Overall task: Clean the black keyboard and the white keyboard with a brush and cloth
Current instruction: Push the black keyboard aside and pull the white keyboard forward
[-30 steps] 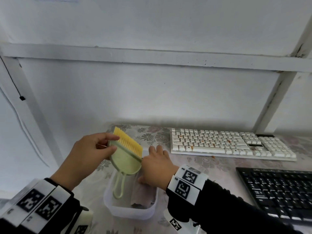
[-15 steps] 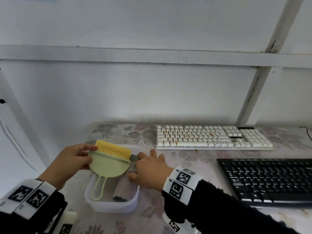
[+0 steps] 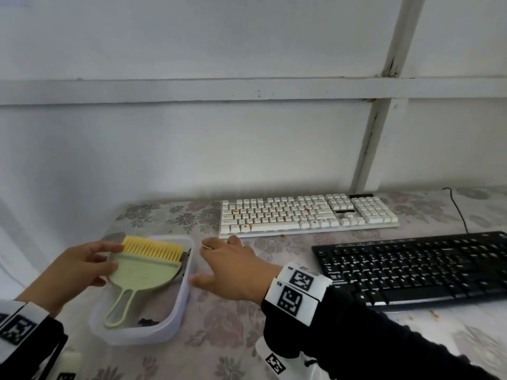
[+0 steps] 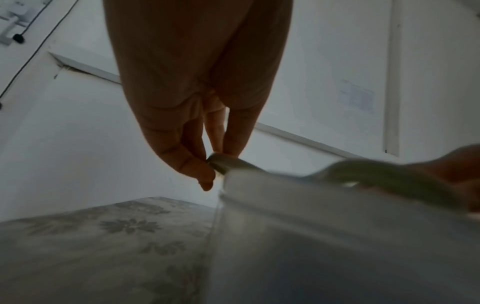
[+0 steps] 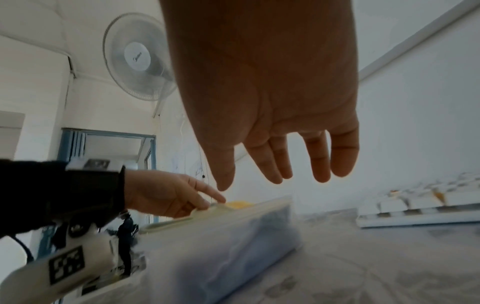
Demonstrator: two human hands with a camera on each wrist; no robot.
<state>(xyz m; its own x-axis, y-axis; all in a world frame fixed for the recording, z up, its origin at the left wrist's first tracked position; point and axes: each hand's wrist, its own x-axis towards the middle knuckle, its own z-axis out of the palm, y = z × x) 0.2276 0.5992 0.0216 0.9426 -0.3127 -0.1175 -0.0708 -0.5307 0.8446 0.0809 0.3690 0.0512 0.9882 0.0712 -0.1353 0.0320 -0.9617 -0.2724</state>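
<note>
- the brush (image 3: 146, 270) is lying across the top of a translucent plastic tub (image 3: 179, 303) at the left of the table, yellow bristles pointing away toward the wall and its looped handle pointing back toward the person, so its long axis is running roughly front to back.
- the left hand (image 3: 82, 266) is sitting at the brush's left edge, thumb and fingers pinching the rim of the green head; the left wrist view is showing the fingertips (image 4: 207, 179) closing on that thin edge.
- the right hand (image 3: 233, 272) is hovering just right of the tub, palm down, fingers spread and relaxed, holding nothing; from the head view i cannot tell whether it is touching the tub wall or the tablecloth.
- the white keyboard (image 3: 307, 215) is lying beyond the right hand against the wall, long axis running left to right, with orange crumbs among its keys.
- the black keyboard (image 3: 411, 270) is lying to the right of the right hand, nearer the person, also running left to right.
- both keyboards are sitting to the right of the brush, so the right hand is the nearer one to them while the left is the one with the tool.
- something dark is showing in the bottom of the tub under the brush; it may be the cloth, but it is too hidden to say.
- judging from this, brushing is not yet starting: the brush needs lifting clear and carrying rightward to the keys.
</note>
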